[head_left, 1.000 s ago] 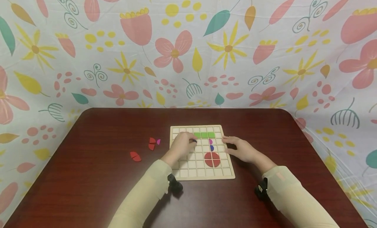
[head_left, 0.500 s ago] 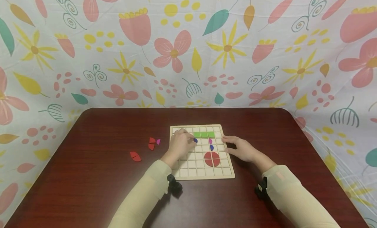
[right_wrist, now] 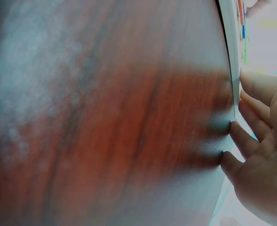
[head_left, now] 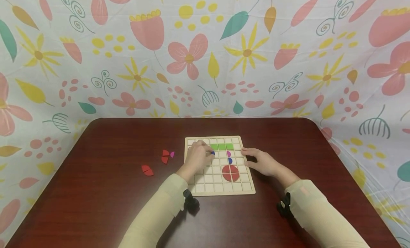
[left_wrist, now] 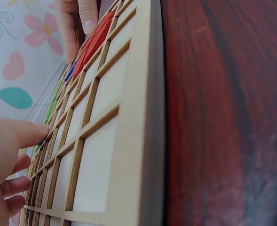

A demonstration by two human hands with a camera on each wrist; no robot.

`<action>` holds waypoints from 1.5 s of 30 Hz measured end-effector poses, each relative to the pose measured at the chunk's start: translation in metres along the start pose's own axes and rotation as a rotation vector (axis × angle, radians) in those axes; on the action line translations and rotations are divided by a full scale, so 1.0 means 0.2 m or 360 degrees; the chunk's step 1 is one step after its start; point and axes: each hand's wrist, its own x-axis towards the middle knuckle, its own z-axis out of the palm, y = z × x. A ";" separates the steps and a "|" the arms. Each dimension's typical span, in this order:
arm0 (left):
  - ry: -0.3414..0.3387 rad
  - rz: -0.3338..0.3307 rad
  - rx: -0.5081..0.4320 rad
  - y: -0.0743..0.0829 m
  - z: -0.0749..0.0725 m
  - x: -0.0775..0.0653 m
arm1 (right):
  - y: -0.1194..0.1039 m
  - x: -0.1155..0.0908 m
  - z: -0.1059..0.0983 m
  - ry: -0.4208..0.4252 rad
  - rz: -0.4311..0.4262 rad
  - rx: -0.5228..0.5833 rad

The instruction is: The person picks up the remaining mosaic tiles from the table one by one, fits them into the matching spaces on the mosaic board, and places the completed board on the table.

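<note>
– Doing what?
– Probably seating the small rounded blue piece, mid-frame, pinched by the left hand over the pale wooden grid board.
– And with the right hand?
– Touching its right edge, fingers spread. Next, likely: press flat, release.

Floral cloth round a table suggests a booth.

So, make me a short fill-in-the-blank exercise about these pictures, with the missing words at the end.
1. The left hand has a ____ piece between thumb and finger.
2. The three squares in a row on the board are ____.
3. The large circle on the board is made of ____ red pieces.
4. In the head view, the loose red pieces lie to the ____ of the board.

Missing words: blue; green; four; left.
</note>
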 end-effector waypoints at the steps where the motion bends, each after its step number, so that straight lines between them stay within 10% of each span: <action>1: -0.0005 0.0003 0.0001 0.00 0.00 0.00 | 0.00 0.00 0.00 -0.0005 -0.0001 -0.0001; 45: 0.0085 -0.0102 -0.0377 -0.13 -0.13 -0.12 | -0.01 0.00 0.00 -0.0017 0.0026 0.0020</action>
